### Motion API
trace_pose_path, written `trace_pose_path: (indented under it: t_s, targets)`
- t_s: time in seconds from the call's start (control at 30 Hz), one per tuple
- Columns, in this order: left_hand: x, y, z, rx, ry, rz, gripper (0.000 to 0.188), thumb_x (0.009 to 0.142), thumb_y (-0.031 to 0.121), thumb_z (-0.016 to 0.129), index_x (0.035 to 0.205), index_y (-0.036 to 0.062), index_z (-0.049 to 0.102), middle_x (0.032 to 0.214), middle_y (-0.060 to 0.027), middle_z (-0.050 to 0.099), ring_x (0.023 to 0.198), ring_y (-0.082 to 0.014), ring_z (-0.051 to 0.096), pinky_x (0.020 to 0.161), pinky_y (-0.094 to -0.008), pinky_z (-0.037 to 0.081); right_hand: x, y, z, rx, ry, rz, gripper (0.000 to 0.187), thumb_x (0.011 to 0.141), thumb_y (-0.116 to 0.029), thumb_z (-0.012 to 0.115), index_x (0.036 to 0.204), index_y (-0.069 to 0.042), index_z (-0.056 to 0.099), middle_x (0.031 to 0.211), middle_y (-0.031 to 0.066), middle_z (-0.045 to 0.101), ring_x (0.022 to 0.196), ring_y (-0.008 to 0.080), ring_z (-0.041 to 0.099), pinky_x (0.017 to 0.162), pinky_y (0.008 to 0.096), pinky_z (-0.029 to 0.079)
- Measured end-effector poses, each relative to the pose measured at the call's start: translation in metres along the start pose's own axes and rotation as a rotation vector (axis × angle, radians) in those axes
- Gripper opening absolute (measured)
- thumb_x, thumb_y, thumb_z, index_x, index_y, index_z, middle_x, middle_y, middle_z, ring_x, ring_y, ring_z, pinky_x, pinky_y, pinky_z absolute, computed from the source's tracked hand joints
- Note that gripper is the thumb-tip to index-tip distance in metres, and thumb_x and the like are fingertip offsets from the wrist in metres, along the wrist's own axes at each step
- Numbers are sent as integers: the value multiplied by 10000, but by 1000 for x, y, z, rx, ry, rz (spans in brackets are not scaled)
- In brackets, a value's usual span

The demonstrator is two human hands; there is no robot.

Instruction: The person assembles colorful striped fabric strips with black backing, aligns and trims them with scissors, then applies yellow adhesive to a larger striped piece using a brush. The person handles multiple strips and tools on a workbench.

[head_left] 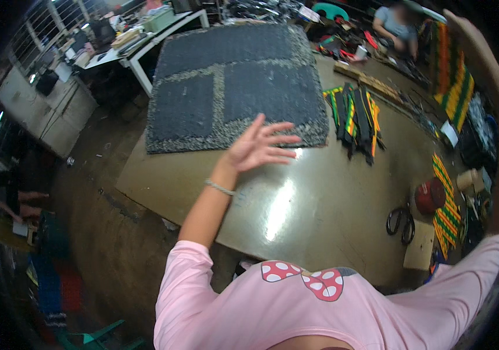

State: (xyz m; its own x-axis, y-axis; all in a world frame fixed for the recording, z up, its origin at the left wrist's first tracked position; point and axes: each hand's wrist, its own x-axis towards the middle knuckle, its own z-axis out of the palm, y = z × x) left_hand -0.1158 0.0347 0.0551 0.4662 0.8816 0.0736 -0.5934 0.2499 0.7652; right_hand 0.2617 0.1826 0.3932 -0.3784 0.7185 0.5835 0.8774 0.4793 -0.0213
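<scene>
My left hand (pixel 259 147) is held above the near edge of a dark panel (pixel 274 93), palm partly up and fingers spread. It holds nothing. The panel lies on the shiny table (pixel 249 216) and has smooth black patches set in a speckled grey base. My right hand (pixel 465 32) is raised at the far right rim, its fingers mostly hidden by the angle. Just beside it are orange, green and yellow patterned strips (pixel 458 99); whether the hand grips them is unclear. Several black, green and yellow strips (pixel 354 119) lie right of the panel.
Black-handled scissors (pixel 401 226) and a dark red round container (pixel 429 195) stand at the right, by another patterned strip (pixel 446 210). A wooden bar (pixel 372 84) lies along the far right. Another person (pixel 395 29) sits beyond it. A white desk (pixel 139 52) stands far left.
</scene>
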Motion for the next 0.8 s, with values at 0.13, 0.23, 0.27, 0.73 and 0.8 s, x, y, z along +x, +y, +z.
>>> trace_pose_path:
  t_s: [0.13,0.23,0.27,0.73,0.8]
  targets:
    - [45,8,8,-449,-331,-65,985,822,798,109,1484,72,189,1484,-278,218,1230,-581,358,882,-581,495,-18,-139,-35,-448,54,-651,63,810,-25,622,863,-23,590,727,139,634,712,304,656,642,393,531]
    - [47,19,-1,-783,-390,26,1083,739,868,109,1491,89,152,1520,-270,60,1254,-625,258,768,-512,568,-24,-183,-34,-330,-93,-879,93,805,35,569,864,-34,590,723,79,657,644,213,665,539,323,551]
    - [42,22,-6,-803,-362,79,1070,743,866,117,1486,99,195,1523,-254,88,1267,-582,296,755,-504,575,-26,-188,-30,-343,-155,-899,97,838,12,563,910,-45,593,760,68,675,656,187,677,526,299,560]
    - [-82,-95,5,-327,-230,-202,772,877,378,645,1456,112,209,1311,-179,502,1182,-307,523,984,-500,424,-49,-151,69,-45,111,-1721,256,811,-123,558,660,-86,355,1121,171,646,981,318,661,800,401,578]
    - [-83,-113,12,5,-210,-145,525,876,113,651,1335,9,419,1305,-109,523,1168,-171,526,980,-340,438,-45,-155,72,0,101,-1728,301,817,-86,538,644,-94,291,1110,194,649,973,360,662,803,428,577]
